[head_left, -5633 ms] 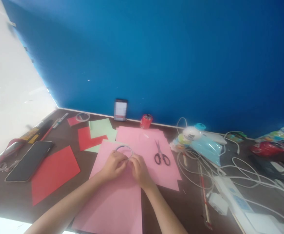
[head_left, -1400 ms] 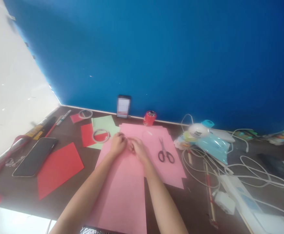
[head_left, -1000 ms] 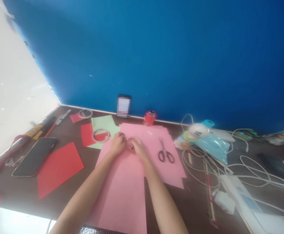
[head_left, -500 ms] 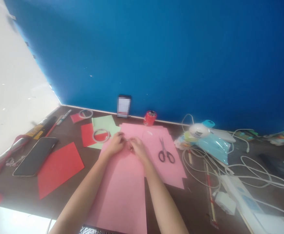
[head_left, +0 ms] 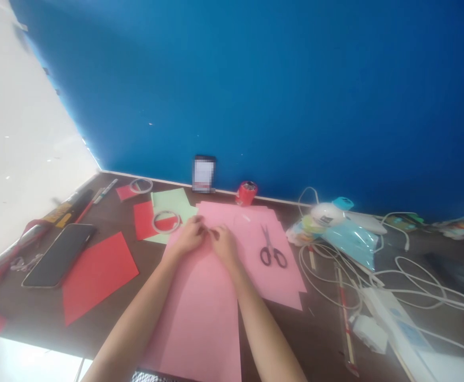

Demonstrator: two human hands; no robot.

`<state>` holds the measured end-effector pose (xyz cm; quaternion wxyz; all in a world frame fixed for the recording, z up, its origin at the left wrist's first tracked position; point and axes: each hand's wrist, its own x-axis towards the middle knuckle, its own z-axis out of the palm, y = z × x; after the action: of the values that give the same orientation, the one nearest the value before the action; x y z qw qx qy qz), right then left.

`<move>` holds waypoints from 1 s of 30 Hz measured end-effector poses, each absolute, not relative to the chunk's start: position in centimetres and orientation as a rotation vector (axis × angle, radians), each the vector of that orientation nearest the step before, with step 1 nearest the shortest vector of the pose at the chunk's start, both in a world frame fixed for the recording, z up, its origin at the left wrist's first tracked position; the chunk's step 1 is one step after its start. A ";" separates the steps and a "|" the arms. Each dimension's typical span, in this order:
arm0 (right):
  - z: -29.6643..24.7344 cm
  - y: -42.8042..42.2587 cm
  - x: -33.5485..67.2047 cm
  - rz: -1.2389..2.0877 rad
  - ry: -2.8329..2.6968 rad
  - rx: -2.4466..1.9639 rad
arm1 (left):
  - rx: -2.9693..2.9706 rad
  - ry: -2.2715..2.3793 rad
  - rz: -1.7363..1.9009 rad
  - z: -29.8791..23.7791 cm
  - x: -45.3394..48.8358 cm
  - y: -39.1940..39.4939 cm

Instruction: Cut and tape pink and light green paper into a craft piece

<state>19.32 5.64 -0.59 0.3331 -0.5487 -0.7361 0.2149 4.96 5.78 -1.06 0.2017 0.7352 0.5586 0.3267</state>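
My left hand (head_left: 193,233) and my right hand (head_left: 222,243) meet over the upper part of a long pink paper sheet (head_left: 200,323). The fingers of each are closed in a pinch. Between the fingertips is a small pale pinkish piece, too blurred to name. More pink sheets (head_left: 255,281) lie stacked under and beside the right forearm. Black-handled scissors (head_left: 271,249) rest on that stack with their blades slightly apart, to the right of my right hand. A small clear piece (head_left: 243,217) lies on the pink paper beyond my hands.
Left are tape rolls (head_left: 165,222), green paper (head_left: 172,199), red paper (head_left: 102,276) and a phone (head_left: 59,254). A red container (head_left: 246,193) stands near the blue wall (head_left: 255,95). White cables (head_left: 319,286), a blue packet (head_left: 353,239) and a power strip (head_left: 399,318) crowd the right.
The fingers of my right hand have shifted slightly and straightened a little against the left fingertips. The left hand stays nearly in place. Papers and scissors lie as before.
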 end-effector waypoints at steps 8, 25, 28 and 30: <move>-0.9 5.7 19.4 0.501 -1.949 -1.446 | 2.083 1.572 0.925 -0.9 5.1 5.6; -1.1 6.1 20.1 0.563 -1.664 -1.432 | 2.031 1.569 0.962 -0.7 5.6 5.3; -0.9 6.0 20.4 0.550 -1.603 -1.445 | 2.048 1.542 0.963 -0.8 5.8 5.3; -0.9 5.9 20.3 0.565 -1.600 -1.429 | 2.070 1.531 0.949 -0.9 5.8 5.3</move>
<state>20.32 5.87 -0.85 0.4454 -0.5768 -0.6457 0.2282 5.84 5.33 -0.91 0.1974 0.7395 0.5470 0.3390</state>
